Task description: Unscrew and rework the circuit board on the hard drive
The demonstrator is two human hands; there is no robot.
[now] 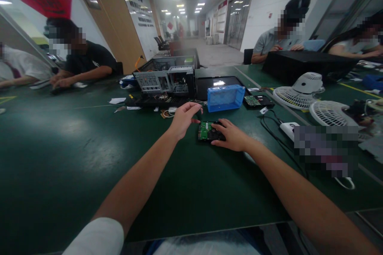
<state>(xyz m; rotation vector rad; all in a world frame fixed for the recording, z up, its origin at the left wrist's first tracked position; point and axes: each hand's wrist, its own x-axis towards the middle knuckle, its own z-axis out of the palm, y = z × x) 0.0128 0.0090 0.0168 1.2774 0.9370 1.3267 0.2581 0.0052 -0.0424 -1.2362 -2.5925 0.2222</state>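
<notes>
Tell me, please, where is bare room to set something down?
Bare: green table left of the left forearm, and between it and the right forearm, nearer than the hard drive. Crowded: beyond that, around computer case and blue box; rightward, around white fans.

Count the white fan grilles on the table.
2: the farther grille, with a rounded white housing on it, and the nearer grille, further right in the picture. Others could be hidden from view.
</notes>
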